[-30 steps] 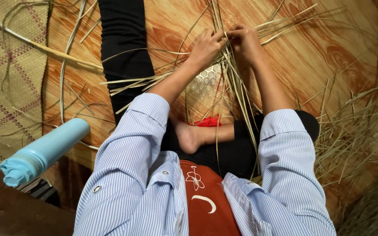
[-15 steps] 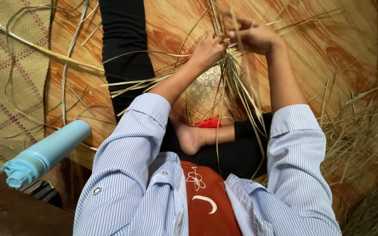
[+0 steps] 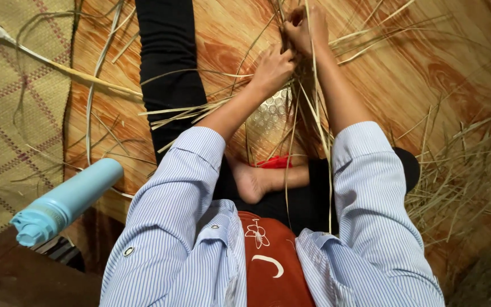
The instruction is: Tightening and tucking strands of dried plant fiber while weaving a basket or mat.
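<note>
My right hand point(image 3: 304, 27) is closed, the fingers point(image 3: 296, 17) pinched on a long dry straw strand point(image 3: 316, 85) that runs from them down toward my lap. My left hand point(image 3: 274, 67) sits just below and to the left of it, fingers curled shut on the bunch of straw strands point(image 3: 299, 91) where they cross; the two hands almost touch. From that gripped point the bunch fans out: some stalks spread leftward under my left wrist, over my black-clad leg point(image 3: 166, 62), others hang down between my forearms. Behind the fan, below my left fingers, lies a pale embossed metal sheet point(image 3: 268, 116), with a small red object point(image 3: 274, 162) just under it, beside my bare foot point(image 3: 249, 183). Farther out on my right, loose straw point(image 3: 461, 170) lies heaped on the wood-pattern floor point(image 3: 427, 62). Far out on my left are a woven mat point(image 3: 12, 113) and a light blue bottle point(image 3: 66, 202).
</note>
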